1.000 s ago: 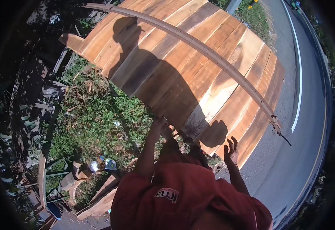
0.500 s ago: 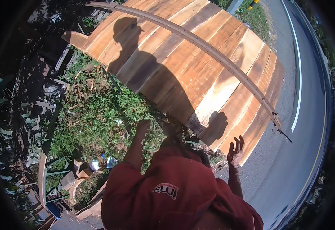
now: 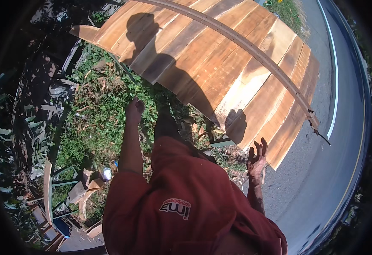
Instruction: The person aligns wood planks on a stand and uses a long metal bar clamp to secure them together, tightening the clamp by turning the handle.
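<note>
Wooden planks [image 3: 203,72] lie side by side as a wide panel in front of me. A long, narrow strip with small holes along it [image 3: 254,51] crosses over them and ends in a dark, thin tip at the right. My right hand [image 3: 257,159] is raised by the panel's near right corner, its fingers spread and holding nothing. On the left, my left hand [image 3: 135,109] hangs over the green plants, apart from the panel. Its fingers are loosely curled together, with nothing visible in them.
Low plants and dry leaves [image 3: 96,106] cover the ground at the left. Wood scraps [image 3: 82,193] and a green metal frame [image 3: 65,176] lie at the lower left. A paved road [image 3: 343,106] with a white edge line runs along the right. My shadow falls across the planks.
My left hand has moved left and farther forward over the plants. My right hand has shifted slightly forward and left, still spread. The view has shifted slightly; the panel sits a little higher in it.
</note>
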A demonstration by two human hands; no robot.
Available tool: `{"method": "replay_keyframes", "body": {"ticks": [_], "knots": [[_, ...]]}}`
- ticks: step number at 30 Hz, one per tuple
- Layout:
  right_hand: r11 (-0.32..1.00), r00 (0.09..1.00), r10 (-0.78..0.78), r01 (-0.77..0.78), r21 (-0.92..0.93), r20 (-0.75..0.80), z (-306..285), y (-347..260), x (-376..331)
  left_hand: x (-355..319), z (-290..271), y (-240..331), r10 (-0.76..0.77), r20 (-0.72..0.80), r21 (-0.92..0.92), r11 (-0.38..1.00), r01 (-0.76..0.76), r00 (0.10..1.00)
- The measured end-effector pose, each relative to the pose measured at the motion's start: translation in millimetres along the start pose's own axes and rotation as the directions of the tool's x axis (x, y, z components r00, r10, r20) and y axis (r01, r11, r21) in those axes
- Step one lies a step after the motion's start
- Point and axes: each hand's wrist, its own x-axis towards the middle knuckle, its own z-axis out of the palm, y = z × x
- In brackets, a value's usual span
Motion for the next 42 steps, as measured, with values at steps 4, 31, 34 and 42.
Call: {"method": "replay_keyframes", "body": {"ticks": [4, 31, 34, 42], "knots": [[0.953, 0.999, -0.029, 0.034, -0.300, 0.022, 29.4, -29.7, 5.2, 69.0, 42.7, 47.3, 0.071, -0.079, 0.007, 0.997, -0.071, 0.994], [0.800, 0.770, -0.533, 0.593, -0.088, 0.350, 607.3, -267.2, 412.2, 160.1, 72.5, 96.7, -0.338, -0.032, -0.037, 0.941, 0.337, 0.941], [0.768, 0.766, -0.580, 0.628, -0.126, 0.278, 626.8, -272.6, 412.3, 146.0, 89.2, 114.0, -0.295, -0.052, 0.113, 0.948, 0.299, 0.954], [0.793, 0.763, -0.564, 0.607, -0.049, 0.318, 634.9, -274.3, 410.2, 158.0, 72.1, 84.4, -0.262, -0.151, 0.013, 0.964, 0.267, 0.953]]}}
